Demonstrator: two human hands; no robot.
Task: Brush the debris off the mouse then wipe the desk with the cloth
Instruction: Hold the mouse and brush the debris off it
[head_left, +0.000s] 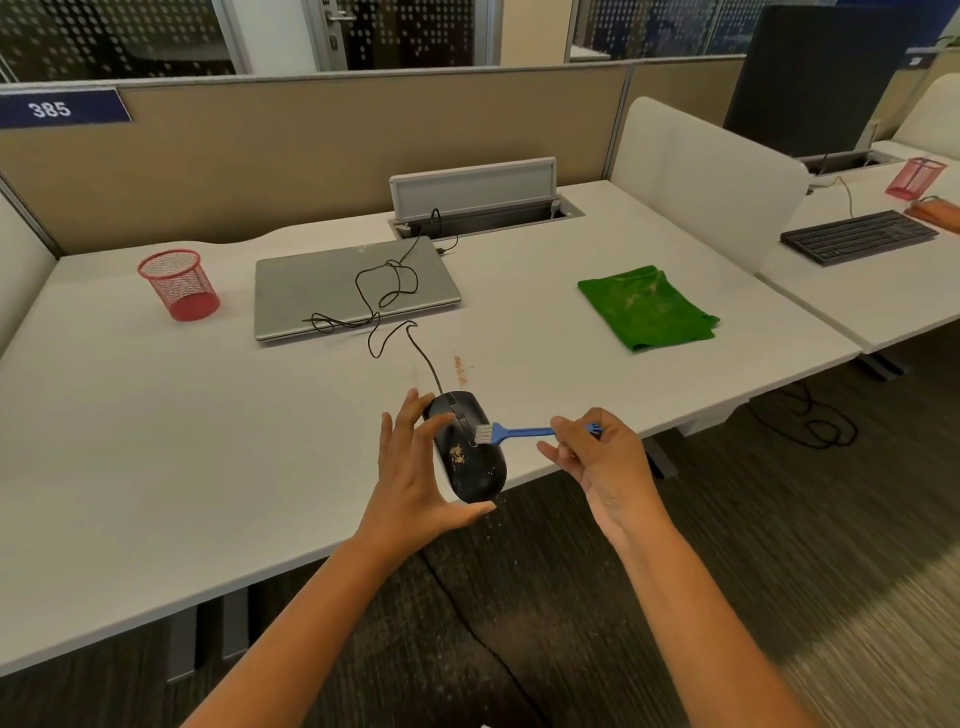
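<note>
Head view: L hand (415, 467) holds the mouse (467, 447) up near the desk (156, 441) front edge, thumb under the near end, fingers spread along the far side. Prob. lifted and tilted toward the brush so the dirty top faces it and crumbs fall clear. R hand (597, 452) pinches the blue brush (511, 432) by its handle end, other fingers loosely fanned; white bristles touch the mouse top near the wheel. Tan debris (457, 454) sits on the mouse back, just below the bristles, so brushing step is underway, not done.

Cord (384, 291) runs from the mouse over the desk, loops across the closed laptop (337, 280) and into the open cable tray (483, 208); slack enough to allow the lift. A brownish smear (458, 366) marks the desk just beyond the mouse, prob. what the wipe is for. Green cloth (647, 306) lies flat and untouched, well to the R, within reach for step two. Red mesh cup (179, 283) stands far L.

Writing: "385" on a blue plate (57, 108) on the partition. No brand legible on mouse or laptop.
</note>
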